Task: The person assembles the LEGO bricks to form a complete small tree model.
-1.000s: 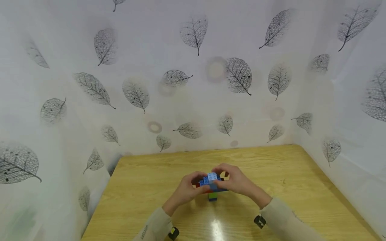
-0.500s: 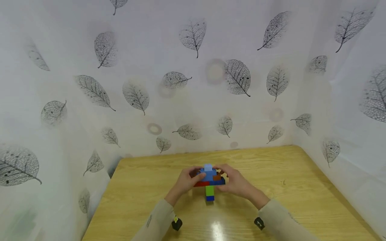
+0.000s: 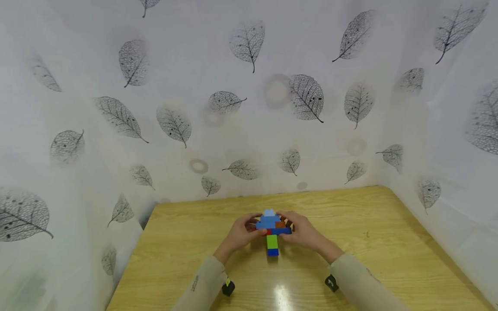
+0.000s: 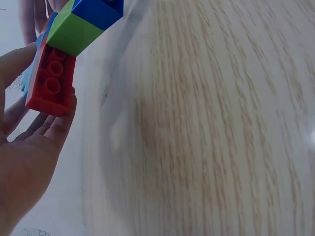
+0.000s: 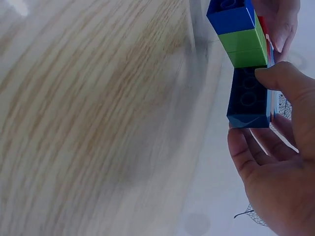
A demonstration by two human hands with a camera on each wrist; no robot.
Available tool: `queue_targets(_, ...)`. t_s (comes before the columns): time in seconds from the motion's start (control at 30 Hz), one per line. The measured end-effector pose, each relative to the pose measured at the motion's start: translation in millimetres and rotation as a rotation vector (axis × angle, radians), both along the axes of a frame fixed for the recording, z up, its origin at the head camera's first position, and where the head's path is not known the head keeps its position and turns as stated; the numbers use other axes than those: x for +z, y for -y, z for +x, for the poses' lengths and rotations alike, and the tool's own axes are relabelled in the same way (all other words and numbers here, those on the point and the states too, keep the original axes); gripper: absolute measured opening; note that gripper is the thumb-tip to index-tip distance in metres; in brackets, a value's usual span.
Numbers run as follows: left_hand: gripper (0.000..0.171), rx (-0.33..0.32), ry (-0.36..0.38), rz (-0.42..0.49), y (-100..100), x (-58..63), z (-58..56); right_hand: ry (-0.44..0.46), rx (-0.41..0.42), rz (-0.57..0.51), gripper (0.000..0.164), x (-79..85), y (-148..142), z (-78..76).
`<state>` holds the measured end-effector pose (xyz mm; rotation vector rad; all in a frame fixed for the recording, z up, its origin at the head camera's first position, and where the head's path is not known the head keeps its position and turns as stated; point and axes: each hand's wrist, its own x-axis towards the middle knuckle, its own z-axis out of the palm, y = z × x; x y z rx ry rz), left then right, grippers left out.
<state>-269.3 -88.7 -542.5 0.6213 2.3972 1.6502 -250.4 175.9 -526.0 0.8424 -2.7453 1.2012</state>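
Observation:
Both hands hold a tree-shaped model of toy building bricks (image 3: 268, 219) over the table. Its upper part steps up in blue rows to a light blue brick (image 3: 269, 213), with an orange-brown brick (image 3: 280, 225) at the right. Below, a red brick (image 4: 51, 83) and a dark blue brick (image 5: 248, 101) lie side by side, hollow undersides showing in the wrist views. A green block (image 3: 272, 242) ending in a blue brick (image 3: 273, 252) forms the stem. My left hand (image 3: 240, 233) grips the red end between thumb and fingers; my right hand (image 3: 305, 235) grips the dark blue end.
The wooden table (image 3: 186, 250) spreads around the hands. A pale curtain with leaf prints (image 3: 249, 108) hangs behind the table and along both sides. Black wrist devices (image 3: 228, 287) sit at both cuffs.
The model has tilted so its front faces the head camera and the stem shows more fully. My left thumb has slid down from the blue rows to the red brick; the right thumb has lowered too.

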Motion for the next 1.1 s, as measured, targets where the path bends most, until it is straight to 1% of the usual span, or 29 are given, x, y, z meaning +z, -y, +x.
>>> queue_targets(0.2,0.061,-0.001,-0.005,-0.074,1.3,-3.7,2.6,0.076,0.001,0.008,0.066,-3.4,0.5,-3.8)
queue_targets(0.47,0.06,0.016,-0.045,-0.188,-1.0,-7.5,3.8,0.156,-0.01,0.022,0.064,-7.8,3.1,-6.5)
queue_targets(0.63,0.057,0.019,-0.015,-0.217,-1.0,-11.3,3.4,0.196,-0.002,0.038,0.062,-12.9,4.0,-9.3)
queue_targets(0.8,0.054,0.006,-0.019,-0.239,-1.0,-11.8,4.4,0.244,0.005,0.028,0.062,-18.8,3.1,-11.5)
queue_targets(1.0,0.056,0.009,-0.029,-0.253,-0.9,-14.6,3.7,0.257,-0.001,0.016,0.064,-22.2,0.9,-12.8)
queue_targets(1.1,0.06,0.024,-0.033,-0.244,2.9,-12.2,3.5,0.25,-0.031,0.004,0.065,-18.6,-0.7,-12.1)
